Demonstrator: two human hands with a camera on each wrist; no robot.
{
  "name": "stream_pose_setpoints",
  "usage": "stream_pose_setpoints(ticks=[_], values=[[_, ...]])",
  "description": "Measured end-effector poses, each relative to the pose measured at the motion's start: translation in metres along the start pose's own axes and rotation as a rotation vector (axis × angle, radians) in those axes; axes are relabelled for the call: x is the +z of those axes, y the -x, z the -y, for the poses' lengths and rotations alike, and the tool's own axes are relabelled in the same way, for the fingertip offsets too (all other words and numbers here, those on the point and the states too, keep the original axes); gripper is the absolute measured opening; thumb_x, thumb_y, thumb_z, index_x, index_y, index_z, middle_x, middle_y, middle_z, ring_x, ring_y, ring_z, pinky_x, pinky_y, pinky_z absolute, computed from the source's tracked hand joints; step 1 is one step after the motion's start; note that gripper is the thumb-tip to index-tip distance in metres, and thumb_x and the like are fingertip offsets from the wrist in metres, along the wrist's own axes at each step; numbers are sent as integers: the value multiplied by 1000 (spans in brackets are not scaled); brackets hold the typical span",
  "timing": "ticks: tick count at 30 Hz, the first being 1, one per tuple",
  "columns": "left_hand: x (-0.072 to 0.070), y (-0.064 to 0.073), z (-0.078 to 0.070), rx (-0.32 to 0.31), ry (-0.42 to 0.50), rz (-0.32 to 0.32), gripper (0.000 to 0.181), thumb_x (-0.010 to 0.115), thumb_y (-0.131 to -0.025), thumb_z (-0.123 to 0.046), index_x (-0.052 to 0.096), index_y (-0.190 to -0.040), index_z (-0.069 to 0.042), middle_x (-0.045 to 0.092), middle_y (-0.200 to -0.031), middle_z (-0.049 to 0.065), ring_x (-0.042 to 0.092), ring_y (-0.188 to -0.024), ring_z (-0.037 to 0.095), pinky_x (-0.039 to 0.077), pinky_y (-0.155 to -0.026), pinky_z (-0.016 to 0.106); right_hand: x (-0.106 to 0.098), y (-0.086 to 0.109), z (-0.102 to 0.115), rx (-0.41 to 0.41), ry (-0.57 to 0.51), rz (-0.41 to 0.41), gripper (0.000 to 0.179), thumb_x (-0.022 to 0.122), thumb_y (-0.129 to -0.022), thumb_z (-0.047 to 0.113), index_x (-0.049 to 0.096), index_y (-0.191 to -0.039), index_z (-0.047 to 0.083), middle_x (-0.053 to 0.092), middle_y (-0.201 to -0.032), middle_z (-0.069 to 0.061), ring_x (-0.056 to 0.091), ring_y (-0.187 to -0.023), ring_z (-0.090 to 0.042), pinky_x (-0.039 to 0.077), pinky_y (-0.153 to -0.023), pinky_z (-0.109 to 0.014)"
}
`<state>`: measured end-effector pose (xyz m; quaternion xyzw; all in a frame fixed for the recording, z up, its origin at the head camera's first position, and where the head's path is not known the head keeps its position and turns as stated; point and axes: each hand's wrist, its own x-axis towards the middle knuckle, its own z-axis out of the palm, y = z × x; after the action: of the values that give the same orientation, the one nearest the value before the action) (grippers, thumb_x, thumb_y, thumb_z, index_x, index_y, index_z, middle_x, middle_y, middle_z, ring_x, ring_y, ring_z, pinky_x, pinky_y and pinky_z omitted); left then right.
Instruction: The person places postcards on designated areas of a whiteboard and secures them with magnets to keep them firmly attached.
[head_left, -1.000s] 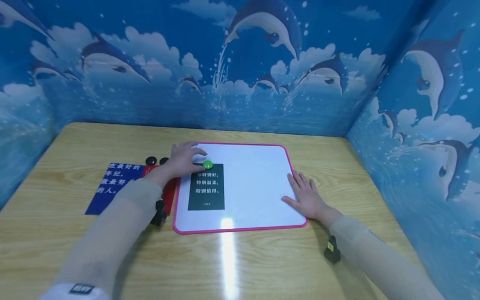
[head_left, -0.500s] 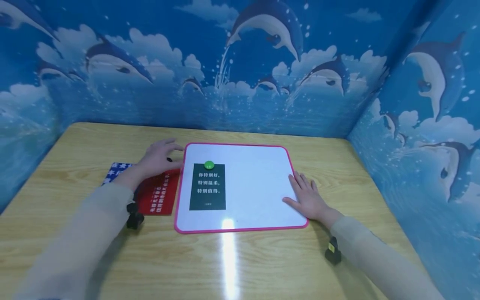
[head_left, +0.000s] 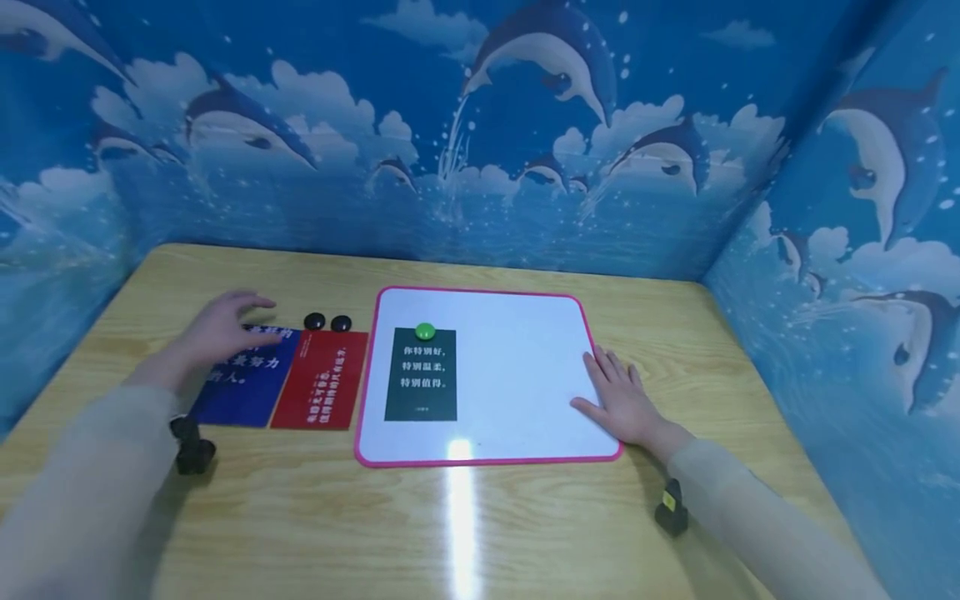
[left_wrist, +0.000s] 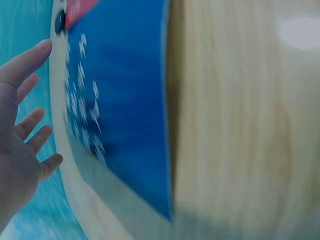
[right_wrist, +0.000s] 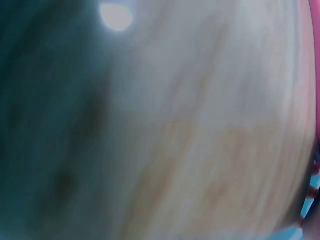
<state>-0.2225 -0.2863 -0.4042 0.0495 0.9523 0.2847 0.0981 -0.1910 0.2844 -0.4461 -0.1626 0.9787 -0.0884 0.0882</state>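
My left hand [head_left: 213, 332] is over the upper left part of a blue card [head_left: 243, 392] with white writing, its fingers spread and nothing between them. In the left wrist view the hand [left_wrist: 20, 120] shows with fingers apart beside the blue card [left_wrist: 125, 90]. A red card [head_left: 321, 383] lies right of the blue one. My right hand [head_left: 618, 400] rests flat on the right edge of a pink-rimmed whiteboard [head_left: 525, 375]. On the board's left side lies a dark green card [head_left: 421, 396], with a green round magnet [head_left: 425, 332] at its top edge.
Two black round magnets [head_left: 315, 321] sit just above the red card. The wooden table [head_left: 337, 525] reaches back to a wall [head_left: 337, 208] with dolphin pictures, and another such wall stands at the right. A light reflection runs down the front of the table.
My left hand has moved left, away from the green magnet and across the red card to the blue one. The green magnet stays on the green card. My right hand has kept its place.
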Motion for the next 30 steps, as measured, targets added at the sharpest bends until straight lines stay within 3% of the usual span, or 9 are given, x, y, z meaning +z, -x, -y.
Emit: stream_pose_setpoints(ticks=[5, 8, 13, 18, 23, 30], values=[[-9, 12, 22, -74, -14, 28, 85, 68, -81, -47, 36, -137, 8, 26, -141, 38, 20, -129, 56, 20, -102, 69, 0, 0, -1, -6, 2, -9, 85, 44, -90, 60, 15, -150, 7, 11, -157, -19, 6, -143, -42, 4, -110, -67], [-11, 17, 31, -119, -15, 43, 92, 67, -77, -56, 36, -137, 6, 23, -141, 39, 18, -128, 58, 19, -101, 71, 1, 0, -1, -9, 2, -13, 85, 44, -90, 60, 16, -150, 7, 11, -156, -19, 6, -143, -42, 4, -110, -68], [-9, 20, 40, -147, -107, 47, 101, 63, -72, -69, 35, -140, 0, 11, -143, 41, 10, -126, 62, 11, -97, 75, 2, 0, -1, -5, 5, -6, 85, 44, -90, 60, 15, -150, 7, 10, -157, -19, 6, -143, -42, 4, -110, -67], [-8, 21, 41, -138, -154, 64, 100, 59, -74, -70, 29, -144, -4, 2, -146, 40, 2, -126, 66, 2, -95, 78, 2, -1, -2, -5, 10, -7, 85, 44, -90, 59, 14, -150, 7, 10, -157, -19, 6, -143, -42, 4, -110, -67], [-13, 18, 36, -112, -169, 89, 86, 63, -77, -61, 36, -137, -6, 4, -143, 42, 1, -124, 68, -2, -92, 81, 1, 0, -2, 0, 5, -9, 85, 44, -90, 60, 14, -150, 7, 10, -157, -19, 6, -144, -42, 3, -111, -67], [-15, 16, 33, -120, -147, 112, 87, 69, -72, -58, 39, -127, 2, 7, -140, 42, 5, -123, 65, 7, -93, 79, 2, 0, -2, 4, 2, 9, 87, 42, -89, 63, 11, -151, 11, 9, -158, -16, 4, -144, -40, 3, -111, -66]])
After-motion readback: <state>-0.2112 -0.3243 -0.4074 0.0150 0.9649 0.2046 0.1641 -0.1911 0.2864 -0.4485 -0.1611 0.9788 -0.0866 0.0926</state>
